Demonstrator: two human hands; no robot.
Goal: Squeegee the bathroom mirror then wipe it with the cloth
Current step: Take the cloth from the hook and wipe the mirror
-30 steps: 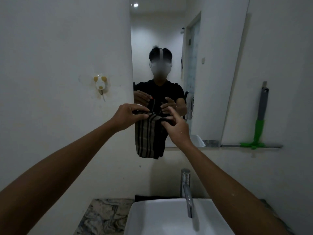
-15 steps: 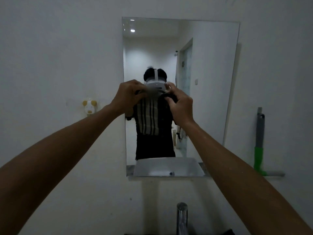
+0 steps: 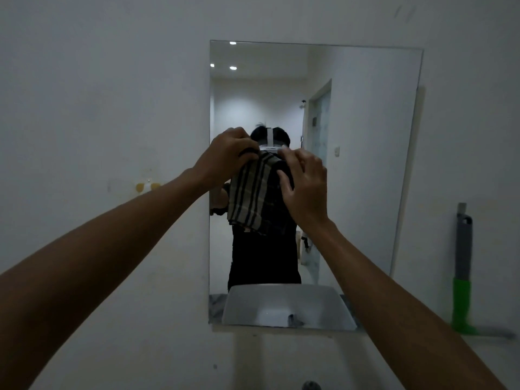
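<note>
We hold a striped cloth of beige and dark bands [image 3: 254,194] up against the rectangular frameless wall mirror [image 3: 365,170], at about mid-height and toward its left edge. Our left hand [image 3: 226,157] pinches the cloth's top left corner with curled fingers, right at the mirror's left edge. Our right hand [image 3: 305,187] rests on the cloth's right side, fingers long and slightly parted, thumb on the fabric. The cloth hangs down from both hands, its lower edge loose. The squeegee with a grey handle and green neck [image 3: 463,280] stands upright against the wall, well to the right of the mirror's lower right corner, touched by neither hand. A yellow and white wall hook [image 3: 147,186] sits left of the mirror, partly hidden by our left forearm
</note>
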